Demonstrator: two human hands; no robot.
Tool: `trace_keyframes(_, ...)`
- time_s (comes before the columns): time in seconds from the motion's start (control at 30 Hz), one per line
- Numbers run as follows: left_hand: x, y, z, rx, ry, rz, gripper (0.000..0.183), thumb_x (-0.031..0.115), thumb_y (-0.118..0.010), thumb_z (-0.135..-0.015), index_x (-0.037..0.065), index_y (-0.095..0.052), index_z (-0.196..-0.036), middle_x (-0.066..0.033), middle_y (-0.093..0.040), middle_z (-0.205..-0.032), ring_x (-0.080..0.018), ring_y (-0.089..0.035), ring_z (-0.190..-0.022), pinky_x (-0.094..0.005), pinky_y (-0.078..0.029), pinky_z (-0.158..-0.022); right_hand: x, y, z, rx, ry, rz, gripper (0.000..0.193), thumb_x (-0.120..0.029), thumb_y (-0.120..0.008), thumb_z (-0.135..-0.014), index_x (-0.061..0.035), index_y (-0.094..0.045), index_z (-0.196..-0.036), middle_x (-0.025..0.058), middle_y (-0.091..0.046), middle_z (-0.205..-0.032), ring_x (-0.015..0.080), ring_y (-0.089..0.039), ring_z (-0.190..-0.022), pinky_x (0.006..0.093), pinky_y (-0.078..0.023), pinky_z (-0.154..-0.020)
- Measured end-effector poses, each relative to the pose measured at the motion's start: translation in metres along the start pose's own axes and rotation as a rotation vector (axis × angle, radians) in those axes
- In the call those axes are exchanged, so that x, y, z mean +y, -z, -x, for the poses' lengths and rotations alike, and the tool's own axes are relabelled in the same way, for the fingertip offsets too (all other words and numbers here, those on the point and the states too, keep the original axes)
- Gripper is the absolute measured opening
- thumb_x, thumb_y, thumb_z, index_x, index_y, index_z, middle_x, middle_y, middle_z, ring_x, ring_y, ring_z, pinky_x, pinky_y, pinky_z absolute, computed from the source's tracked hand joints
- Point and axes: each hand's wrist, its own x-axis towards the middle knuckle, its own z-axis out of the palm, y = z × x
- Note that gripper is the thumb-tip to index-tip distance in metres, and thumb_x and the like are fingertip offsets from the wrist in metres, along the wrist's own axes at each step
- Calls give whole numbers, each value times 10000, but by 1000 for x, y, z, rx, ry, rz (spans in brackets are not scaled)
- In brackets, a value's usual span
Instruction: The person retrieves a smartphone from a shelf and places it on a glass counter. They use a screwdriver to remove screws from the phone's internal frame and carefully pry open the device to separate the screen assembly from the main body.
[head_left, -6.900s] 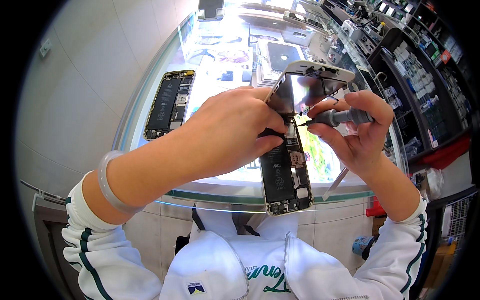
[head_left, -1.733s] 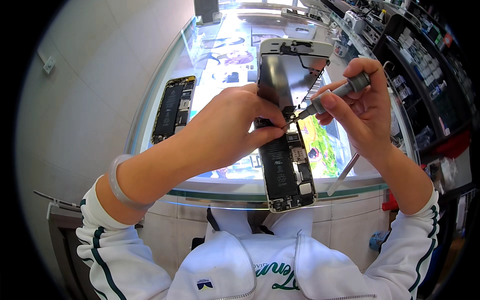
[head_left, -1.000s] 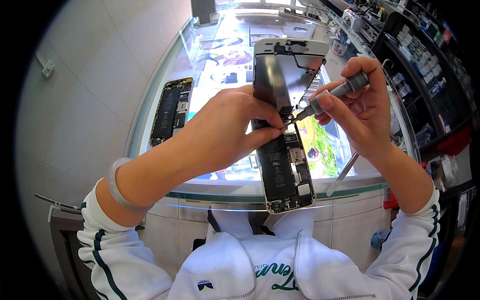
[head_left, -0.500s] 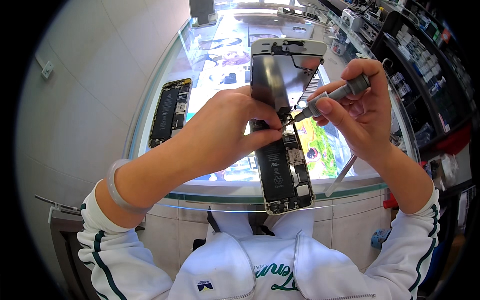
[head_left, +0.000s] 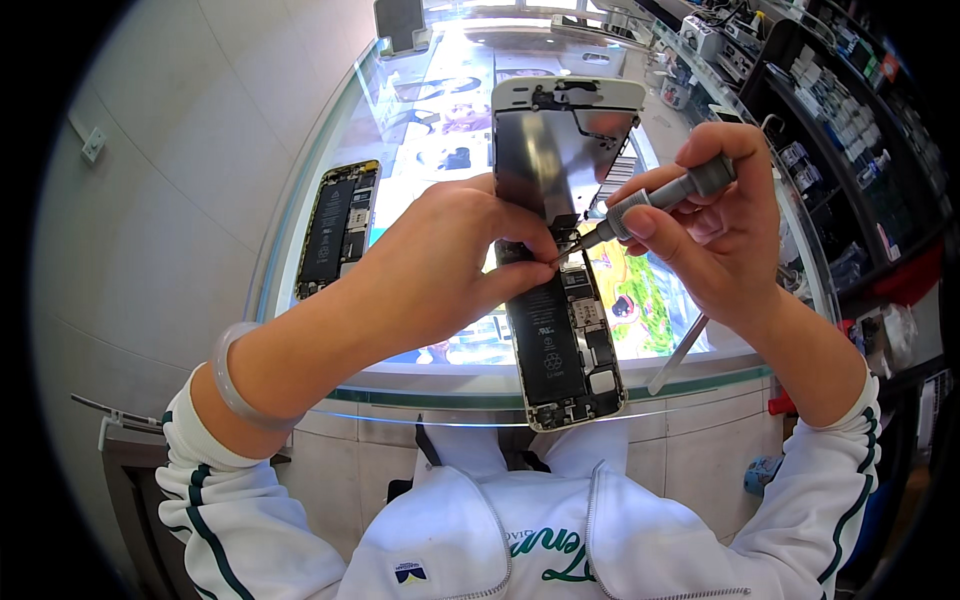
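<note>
An opened phone (head_left: 557, 350) has its battery and circuit parts bare, its lower end over the glass counter's near edge. Its white-framed screen (head_left: 550, 150) is raised at the far end, metal back toward me. My right hand (head_left: 715, 215) grips a grey screwdriver (head_left: 655, 203), its tip down at the phone's upper inside, by the screen's joint. My left hand (head_left: 465, 245) reaches across the phone, thumb and forefinger closed together beside that tip. Whatever is between them is too small to make out. The left hand's other fingers are partly hidden by the screen.
A second opened phone (head_left: 338, 228) lies on the glass counter (head_left: 400, 385) at the left. A pale flat strip (head_left: 680, 355) rests near the front right edge. Dark shelves (head_left: 850, 140) of small goods stand at the right; a tiled wall (head_left: 200, 160) is at the left.
The opened phone and its raised screen have shifted slightly left. Both hands and the screwdriver moved a little left with it; both grips look the same.
</note>
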Motion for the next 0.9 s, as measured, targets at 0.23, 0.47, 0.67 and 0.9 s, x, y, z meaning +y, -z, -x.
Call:
trace_keyframes(0.23,1,1,0,-15,-1,-1,131,73,-706,-740,13,-699,-856,-145,-642,-906,-308,-616,-837,-362,-482,-771,-1,1,0,-35,57,80,434,-23,-721,-797,-18,-396,-1084,63,-539,-944,126,-655,-866,219,-575,-680)
trace_keyframes(0.47,0,1,0,-10,11,-5,124,90,-734,-728,25,-698,-827,-110,-645,-919,-286,-622,-827,-340,-467,-752,0,1,0,-18,74,76,434,-24,-723,-796,-14,-401,-1086,63,-517,-981,129,-655,-877,224,-578,-691)
trace_keyframes(0.67,2,2,0,-10,0,-30,129,86,-719,-737,16,-698,-844,-138,-641,-898,-303,-614,-836,-359,-480,-770,0,2,-1,-39,76,85,438,-30,-727,-793,-11,-401,-1086,64,-527,-961,127,-657,-856,222,-576,-682)
trace_keyframes(0.9,-1,2,1,-4,-43,-19,125,95,-749,-703,54,-697,-809,-96,-632,-938,-285,-605,-836,-338,-454,-740,-12,7,-5,-141,140,322,435,49,-622,-839,-40,-305,-1124,151,-604,-928,149,-650,-791,222,-535,-655)
